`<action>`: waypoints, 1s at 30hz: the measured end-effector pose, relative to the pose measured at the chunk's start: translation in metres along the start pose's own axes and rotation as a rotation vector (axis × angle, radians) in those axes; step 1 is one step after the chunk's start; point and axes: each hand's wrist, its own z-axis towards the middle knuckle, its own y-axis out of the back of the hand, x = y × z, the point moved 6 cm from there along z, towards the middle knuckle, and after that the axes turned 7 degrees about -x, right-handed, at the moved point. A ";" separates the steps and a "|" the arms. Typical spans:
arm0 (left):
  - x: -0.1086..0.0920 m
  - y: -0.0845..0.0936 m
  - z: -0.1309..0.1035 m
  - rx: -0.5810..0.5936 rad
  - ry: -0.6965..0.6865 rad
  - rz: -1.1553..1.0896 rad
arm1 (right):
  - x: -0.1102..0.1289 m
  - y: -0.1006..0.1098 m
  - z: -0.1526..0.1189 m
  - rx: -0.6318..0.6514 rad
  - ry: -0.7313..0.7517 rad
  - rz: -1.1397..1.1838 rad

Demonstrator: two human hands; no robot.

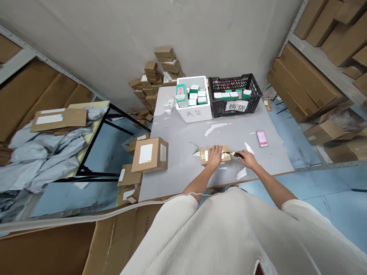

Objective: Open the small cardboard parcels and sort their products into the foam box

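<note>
A small taped cardboard box (203, 157) lies near the front edge of the grey table (177, 152). My left hand (215, 156) rests on top of it, fingers stretched out flat and pressing on the lid. In my right hand (247, 159) is a yellow and black box cutter (237, 154), its fingers wrapped round the handle. The blade points left and meets the right part of the box top, close to my left fingertips. Whether the blade has gone through the tape is too small to tell.
A white foam box (195, 112) and a black crate (235, 107), both holding green-and-white boxes, stand at the back. A larger carton (150, 154) sits left, a pink item (262, 139) right. Paper scraps (241, 173) lie about. Shelves (321, 53) with cartons flank the table.
</note>
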 end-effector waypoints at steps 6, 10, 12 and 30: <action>-0.003 0.005 -0.004 0.011 0.006 -0.036 | 0.002 -0.002 0.003 0.040 0.007 0.126; -0.002 0.010 -0.007 0.043 0.038 -0.147 | -0.017 0.022 0.009 -0.050 -0.026 0.112; -0.002 0.009 -0.008 0.050 0.046 -0.208 | -0.038 0.035 0.011 -0.140 -0.104 0.108; 0.089 0.019 -0.079 0.008 0.404 -0.323 | 0.012 -0.050 0.013 -0.033 -0.280 0.743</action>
